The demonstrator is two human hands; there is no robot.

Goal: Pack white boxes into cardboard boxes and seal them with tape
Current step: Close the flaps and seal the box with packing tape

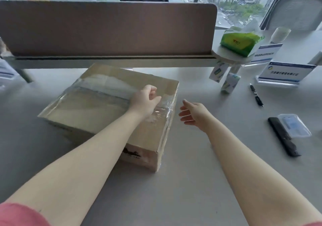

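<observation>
One cardboard box (97, 110) lies closed on the grey desk (191, 182), left of centre, clear tape (108, 88) running across its lid and down the near right corner. My left hand (143, 102) rests on that tape near the box's right edge, fingers loosely curled, holding nothing that I can make out. My right hand (193, 114) hovers just beside the box's right side, fingers straight and spread, touching nothing.

The risk, as I judge it: the tape looks wrinkled where it wraps the corner, so it may lift there unless pressed flat; and a push from my left hand could slide the box toward the desk divider (108, 29).

Count, left to right: one cardboard box, two hands, one green tissue pack (242, 42), two small cartons (224, 77), two desk signs (282, 72), one pen (256, 95), one black utility knife (282, 137), one clear plastic case (294, 125). No white boxes and no tape roll show.
</observation>
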